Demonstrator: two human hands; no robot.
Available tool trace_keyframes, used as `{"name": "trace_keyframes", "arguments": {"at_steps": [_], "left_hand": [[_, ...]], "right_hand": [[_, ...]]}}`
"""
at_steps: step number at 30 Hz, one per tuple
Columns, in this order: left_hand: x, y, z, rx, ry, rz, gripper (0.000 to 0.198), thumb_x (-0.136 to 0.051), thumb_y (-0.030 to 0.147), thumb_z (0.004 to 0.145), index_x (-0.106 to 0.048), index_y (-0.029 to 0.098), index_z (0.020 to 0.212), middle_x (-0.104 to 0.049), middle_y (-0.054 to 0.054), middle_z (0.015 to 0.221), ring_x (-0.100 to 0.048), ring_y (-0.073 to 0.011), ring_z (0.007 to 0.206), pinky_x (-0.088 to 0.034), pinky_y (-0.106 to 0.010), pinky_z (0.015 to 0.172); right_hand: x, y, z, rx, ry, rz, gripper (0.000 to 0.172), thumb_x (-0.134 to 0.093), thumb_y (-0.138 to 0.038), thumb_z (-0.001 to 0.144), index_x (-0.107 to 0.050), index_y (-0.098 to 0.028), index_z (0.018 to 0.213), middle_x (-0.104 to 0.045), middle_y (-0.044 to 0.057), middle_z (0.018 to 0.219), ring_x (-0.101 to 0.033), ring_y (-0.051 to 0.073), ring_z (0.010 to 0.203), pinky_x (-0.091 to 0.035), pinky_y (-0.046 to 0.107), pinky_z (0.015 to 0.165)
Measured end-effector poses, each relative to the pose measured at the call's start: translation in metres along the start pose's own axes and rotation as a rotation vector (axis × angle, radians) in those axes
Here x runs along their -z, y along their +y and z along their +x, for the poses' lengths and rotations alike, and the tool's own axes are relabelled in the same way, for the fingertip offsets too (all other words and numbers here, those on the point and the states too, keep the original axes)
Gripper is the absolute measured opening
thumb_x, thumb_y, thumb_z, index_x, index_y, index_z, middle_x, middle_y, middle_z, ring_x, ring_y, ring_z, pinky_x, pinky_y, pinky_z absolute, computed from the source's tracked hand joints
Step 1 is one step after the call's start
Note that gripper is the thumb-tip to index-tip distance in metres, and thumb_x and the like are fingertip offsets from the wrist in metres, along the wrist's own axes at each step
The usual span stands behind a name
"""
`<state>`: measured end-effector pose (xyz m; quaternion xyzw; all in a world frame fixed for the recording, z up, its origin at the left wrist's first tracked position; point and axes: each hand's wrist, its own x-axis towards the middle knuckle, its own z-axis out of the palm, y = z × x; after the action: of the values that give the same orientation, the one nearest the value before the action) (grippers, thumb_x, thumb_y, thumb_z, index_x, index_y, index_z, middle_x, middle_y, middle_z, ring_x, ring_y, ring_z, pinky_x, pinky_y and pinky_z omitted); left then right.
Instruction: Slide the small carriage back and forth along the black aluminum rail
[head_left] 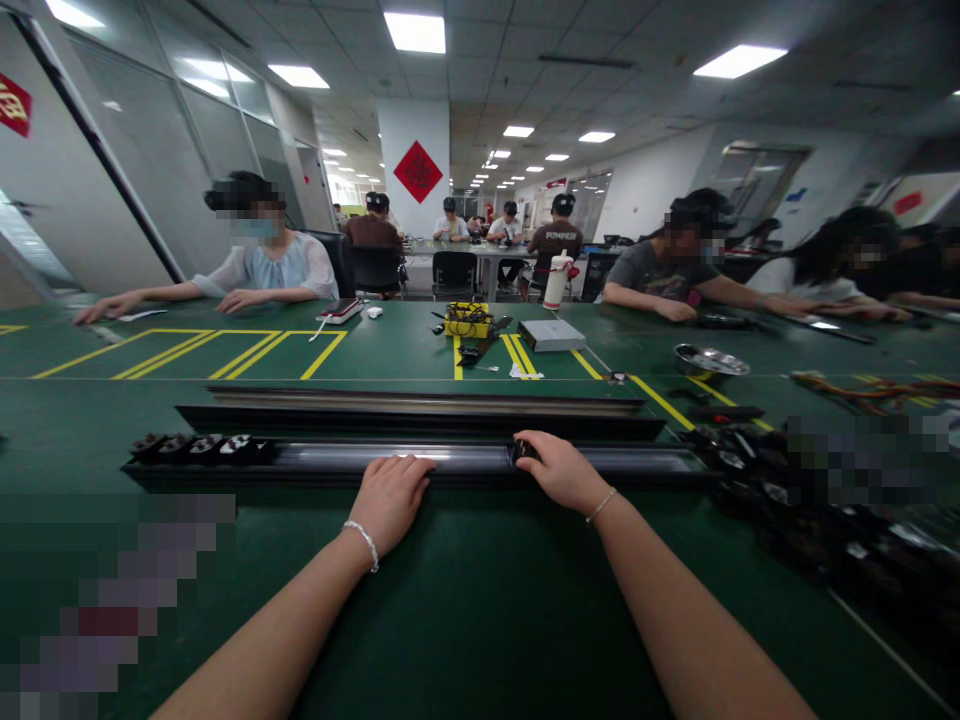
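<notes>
A long black channel rail [322, 457] with a shiny inner face lies across the green table in front of me. My left hand [394, 500] rests over its near edge near the middle, fingers stretched out flat and holding nothing. In my right hand [559, 470] a small black part [525, 450] is pinched between thumb and fingers, at the rail's channel; its underside is hidden. Several similar black blocks [206, 447] sit in a row at the rail's left end. A heap of dark parts [780, 490] lies by its right end.
Behind the rail lie more long dark strips [420, 408]. Farther back are a yellow box with cables [469, 320], a grey box [551, 335], a metal bowl [711, 360] and a white bottle [556, 282]. Other people [262, 260] sit across the table.
</notes>
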<state>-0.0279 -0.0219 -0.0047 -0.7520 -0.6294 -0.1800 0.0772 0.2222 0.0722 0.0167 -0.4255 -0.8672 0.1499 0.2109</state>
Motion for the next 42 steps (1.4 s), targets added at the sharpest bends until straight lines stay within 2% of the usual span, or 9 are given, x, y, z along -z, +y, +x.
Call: {"name": "trace_keyframes", "arguments": {"at_steps": [42], "left_hand": [[-0.0032, -0.0025, -0.0001, -0.029, 0.03, -0.006, 0.02, -0.04, 0.023, 0.083, -0.053, 0.025, 0.098, -0.062, -0.001, 0.09, -0.053, -0.0171, 0.085, -0.033, -0.034, 0.079]], "right_hand": [[0.0068, -0.0016, 0.0008, 0.032, -0.031, 0.007, 0.031, -0.051, -0.023, 0.077, -0.053, -0.016, 0.107, -0.056, 0.009, 0.11, -0.049, 0.019, 0.105, -0.036, 0.032, 0.091]]}}
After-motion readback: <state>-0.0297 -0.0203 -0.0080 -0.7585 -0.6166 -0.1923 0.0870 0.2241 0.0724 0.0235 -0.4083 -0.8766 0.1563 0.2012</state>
